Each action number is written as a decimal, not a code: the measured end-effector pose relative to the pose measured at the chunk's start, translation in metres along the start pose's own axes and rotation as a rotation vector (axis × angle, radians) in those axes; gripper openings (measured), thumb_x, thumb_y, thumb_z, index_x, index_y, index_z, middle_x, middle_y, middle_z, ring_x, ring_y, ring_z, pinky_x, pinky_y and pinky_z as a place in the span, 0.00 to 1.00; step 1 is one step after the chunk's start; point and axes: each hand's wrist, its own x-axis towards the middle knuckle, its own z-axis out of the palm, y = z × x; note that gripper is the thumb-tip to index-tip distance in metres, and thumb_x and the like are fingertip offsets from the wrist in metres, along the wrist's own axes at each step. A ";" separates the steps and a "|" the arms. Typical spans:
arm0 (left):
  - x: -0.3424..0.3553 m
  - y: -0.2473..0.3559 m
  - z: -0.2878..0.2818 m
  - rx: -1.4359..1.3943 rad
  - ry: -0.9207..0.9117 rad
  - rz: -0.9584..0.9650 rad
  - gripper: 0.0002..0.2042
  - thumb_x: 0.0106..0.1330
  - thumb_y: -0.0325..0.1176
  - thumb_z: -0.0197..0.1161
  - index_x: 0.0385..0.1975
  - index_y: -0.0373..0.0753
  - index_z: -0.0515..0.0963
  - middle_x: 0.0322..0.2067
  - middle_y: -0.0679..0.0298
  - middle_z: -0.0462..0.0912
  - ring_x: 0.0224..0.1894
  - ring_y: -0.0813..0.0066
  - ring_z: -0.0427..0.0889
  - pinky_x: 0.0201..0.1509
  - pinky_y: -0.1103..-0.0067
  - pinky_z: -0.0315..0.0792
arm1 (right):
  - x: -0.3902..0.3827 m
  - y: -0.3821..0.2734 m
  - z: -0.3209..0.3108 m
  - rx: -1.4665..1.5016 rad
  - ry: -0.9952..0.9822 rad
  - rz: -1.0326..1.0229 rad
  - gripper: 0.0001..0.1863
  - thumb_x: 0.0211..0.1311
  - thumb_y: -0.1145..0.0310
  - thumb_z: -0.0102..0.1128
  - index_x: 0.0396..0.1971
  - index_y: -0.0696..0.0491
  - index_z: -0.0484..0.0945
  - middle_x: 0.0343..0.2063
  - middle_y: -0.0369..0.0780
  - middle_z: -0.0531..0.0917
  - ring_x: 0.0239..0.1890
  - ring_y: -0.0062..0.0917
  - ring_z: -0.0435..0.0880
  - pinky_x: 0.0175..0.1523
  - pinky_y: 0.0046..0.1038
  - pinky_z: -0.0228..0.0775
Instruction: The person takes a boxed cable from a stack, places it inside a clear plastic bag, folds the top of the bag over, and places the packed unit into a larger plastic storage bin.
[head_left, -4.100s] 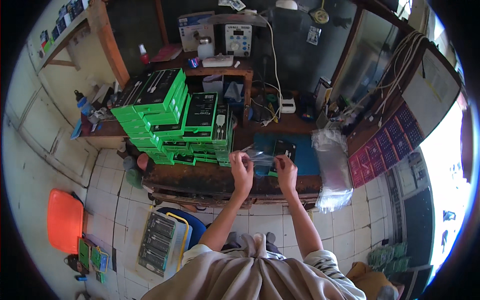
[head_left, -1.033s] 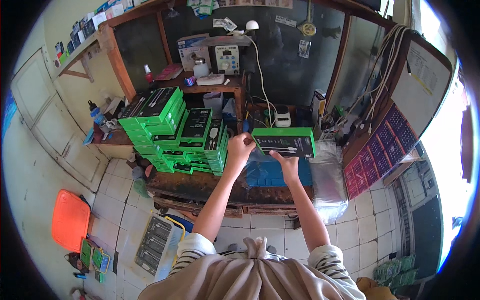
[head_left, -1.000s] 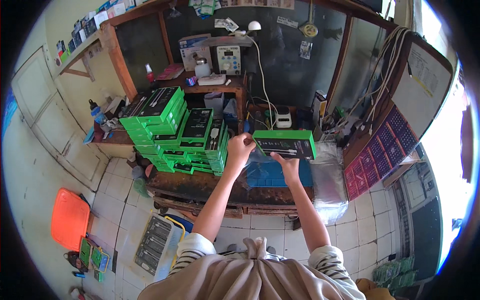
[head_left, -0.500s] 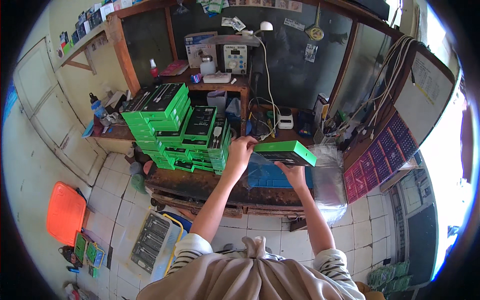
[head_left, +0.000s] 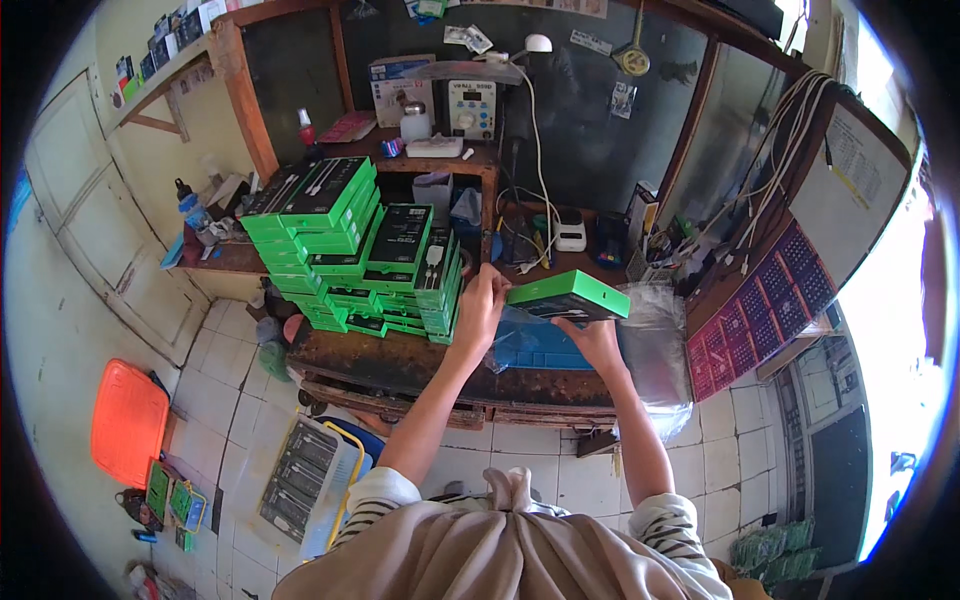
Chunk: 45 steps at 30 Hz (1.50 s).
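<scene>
A slim, flat box is held above the tabletop, over the blue mat that lies along the front edge, right of the middle. It is tilted, its long bright-green side turned upward and its black broad face slanting down toward the person. The green continues around the right end; the corners look square and crisp.

The right grip is clamped on the box from below, thumb against the lower part of the black face, the other fingers mostly hidden behind. The left grip is bunched at the box's left end; I cannot tell whether it pinches the box itself. Clear film hangs or lies just below that hand, at the mat's left end.

The black face bears pale print and a white picture, too foreshortened to read. Toward the tabletop's left edge, a stack of green-and-black boxes shows similar faces: white cable-like pictures, light lettering, and small white label patches on some green sides. At the tabletop's front right corner lie clear plastic sleeves.

Farther back, a pale instrument has a dark display, a knob and lettering. At right, a red-and-purple calendar carries small printed grids.
</scene>
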 end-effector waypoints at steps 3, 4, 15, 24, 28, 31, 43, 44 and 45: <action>-0.004 0.000 0.000 0.076 0.021 0.051 0.11 0.51 0.16 0.56 0.29 0.34 0.61 0.23 0.52 0.74 0.28 0.52 0.76 0.28 0.65 0.68 | 0.001 0.000 0.000 0.012 -0.028 0.000 0.16 0.44 0.70 0.67 0.35 0.59 0.76 0.31 0.46 0.80 0.35 0.35 0.79 0.39 0.29 0.69; -0.004 0.000 0.000 0.078 0.023 0.049 0.11 0.51 0.16 0.56 0.29 0.34 0.61 0.23 0.52 0.74 0.28 0.52 0.76 0.28 0.65 0.68 | 0.002 -0.002 0.000 0.014 -0.055 0.014 0.16 0.44 0.71 0.67 0.35 0.59 0.75 0.31 0.47 0.80 0.34 0.36 0.79 0.38 0.29 0.69; -0.008 -0.011 0.001 0.051 -0.076 -0.058 0.18 0.41 0.14 0.59 0.29 0.37 0.61 0.26 0.56 0.68 0.27 0.52 0.73 0.27 0.65 0.68 | -0.010 0.005 0.013 -0.042 0.037 0.014 0.12 0.45 0.70 0.66 0.30 0.60 0.77 0.23 0.48 0.80 0.24 0.40 0.79 0.25 0.30 0.69; -0.002 -0.020 -0.004 0.157 -0.168 0.017 0.23 0.33 0.15 0.65 0.29 0.37 0.61 0.29 0.53 0.62 0.33 0.49 0.70 0.30 0.67 0.69 | -0.010 0.004 0.013 -0.075 -0.013 0.097 0.13 0.46 0.71 0.65 0.31 0.61 0.75 0.26 0.51 0.79 0.30 0.45 0.78 0.30 0.33 0.70; 0.002 -0.020 0.000 0.161 -0.214 -0.030 0.24 0.32 0.17 0.67 0.29 0.37 0.61 0.30 0.52 0.62 0.34 0.47 0.69 0.30 0.67 0.69 | -0.011 0.014 0.018 -0.050 0.037 0.065 0.14 0.46 0.71 0.65 0.32 0.61 0.74 0.27 0.51 0.79 0.31 0.48 0.77 0.31 0.33 0.70; 0.003 -0.039 -0.004 0.240 -0.195 0.042 0.23 0.33 0.18 0.67 0.30 0.37 0.62 0.31 0.53 0.63 0.34 0.51 0.71 0.29 0.70 0.70 | -0.009 0.005 0.018 -0.104 -0.015 0.083 0.15 0.45 0.72 0.65 0.33 0.60 0.74 0.27 0.51 0.79 0.31 0.46 0.78 0.31 0.32 0.71; -0.005 -0.026 -0.007 -0.283 -0.306 -0.017 0.29 0.50 0.34 0.68 0.53 0.38 0.66 0.49 0.63 0.71 0.52 0.70 0.70 0.58 0.76 0.60 | 0.002 0.005 -0.009 0.118 0.086 0.202 0.15 0.45 0.71 0.67 0.32 0.62 0.74 0.28 0.44 0.82 0.30 0.25 0.82 0.35 0.24 0.71; -0.003 -0.024 -0.006 -0.283 -0.302 -0.017 0.29 0.50 0.34 0.68 0.53 0.38 0.66 0.49 0.63 0.71 0.52 0.70 0.70 0.58 0.76 0.60 | 0.002 0.007 -0.009 0.173 0.091 0.168 0.16 0.45 0.71 0.67 0.33 0.61 0.75 0.28 0.43 0.82 0.31 0.25 0.82 0.35 0.24 0.71; -0.001 -0.022 -0.005 -0.328 -0.319 -0.041 0.27 0.49 0.34 0.68 0.50 0.37 0.69 0.46 0.61 0.73 0.50 0.69 0.72 0.55 0.76 0.62 | 0.002 0.006 -0.009 0.172 0.088 0.166 0.16 0.45 0.71 0.67 0.33 0.61 0.75 0.28 0.43 0.82 0.31 0.25 0.82 0.35 0.24 0.71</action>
